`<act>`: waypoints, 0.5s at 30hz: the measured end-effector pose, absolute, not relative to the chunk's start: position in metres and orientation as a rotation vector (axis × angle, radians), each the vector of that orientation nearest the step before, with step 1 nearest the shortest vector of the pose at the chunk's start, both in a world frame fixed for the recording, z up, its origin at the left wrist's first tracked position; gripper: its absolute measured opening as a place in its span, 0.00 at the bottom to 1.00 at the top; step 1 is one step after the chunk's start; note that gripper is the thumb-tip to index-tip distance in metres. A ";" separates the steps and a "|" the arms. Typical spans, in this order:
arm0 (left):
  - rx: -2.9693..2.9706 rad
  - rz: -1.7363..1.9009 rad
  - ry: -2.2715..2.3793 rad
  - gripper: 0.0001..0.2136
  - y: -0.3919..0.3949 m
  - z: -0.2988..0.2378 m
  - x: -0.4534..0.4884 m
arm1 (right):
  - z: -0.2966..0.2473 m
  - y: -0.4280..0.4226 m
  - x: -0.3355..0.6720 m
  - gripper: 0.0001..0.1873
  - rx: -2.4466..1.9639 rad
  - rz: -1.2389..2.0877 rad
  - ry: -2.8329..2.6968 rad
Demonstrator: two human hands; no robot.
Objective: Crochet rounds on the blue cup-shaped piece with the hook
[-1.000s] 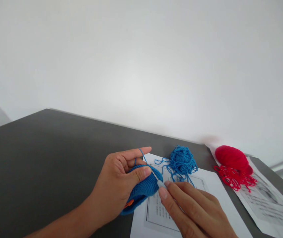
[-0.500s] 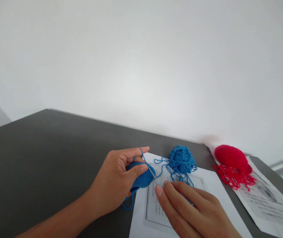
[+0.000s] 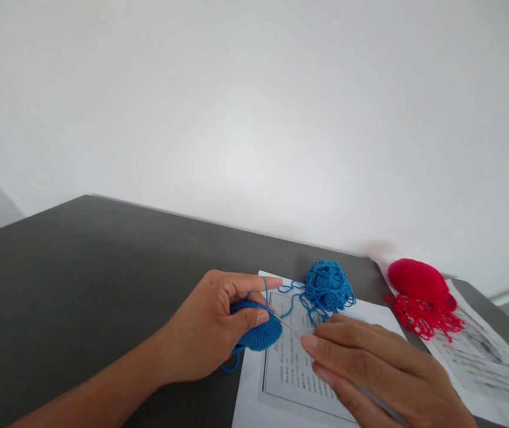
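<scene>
Between the thumb and fingers of my left hand is a blue crochet piece, rounded and tightly stitched. Blue working yarn loops over the outstretched left index finger. My right hand is closed around a thin metal crochet hook, whose tip meets the upper edge of the piece near the left thumb. The hook's handle shows below the right palm. A small orange bit peeks out under my left hand, too hidden to name. Beyond the hands lies a tangled ball of blue yarn, with strands trailing toward the work.
A printed sheet lies beneath my hands on the dark table. To the right, a red yarn ball with loose loops rests on another printed sheet. A white wall rises behind the table.
My right hand has shifted right and turned, showing more of the hook's handle. The left hand has moved slightly right and down with the crochet piece, its index finger still raised with yarn.
</scene>
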State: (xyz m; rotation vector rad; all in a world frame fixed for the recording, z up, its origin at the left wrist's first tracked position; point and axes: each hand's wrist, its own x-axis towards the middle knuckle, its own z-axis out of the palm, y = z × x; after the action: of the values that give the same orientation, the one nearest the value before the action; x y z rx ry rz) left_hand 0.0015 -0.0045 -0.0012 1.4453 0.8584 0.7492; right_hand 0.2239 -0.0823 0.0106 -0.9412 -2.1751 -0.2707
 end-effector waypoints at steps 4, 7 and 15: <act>1.428 0.702 0.815 0.20 -0.006 0.002 -0.002 | 0.014 -0.084 0.231 0.09 -0.978 0.059 -2.059; 1.402 0.696 0.789 0.16 -0.007 0.005 -0.004 | 0.012 -0.081 0.233 0.15 -0.875 0.513 -1.928; 1.461 0.847 0.779 0.20 -0.010 -0.004 0.002 | -0.025 -0.073 0.201 0.08 -0.774 1.474 -0.794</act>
State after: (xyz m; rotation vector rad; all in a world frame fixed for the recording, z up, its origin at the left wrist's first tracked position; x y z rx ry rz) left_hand 0.0022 -0.0099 -0.0036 1.4605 0.7792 0.8467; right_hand 0.2014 -0.0726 -0.0254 -0.7738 -0.7937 1.4738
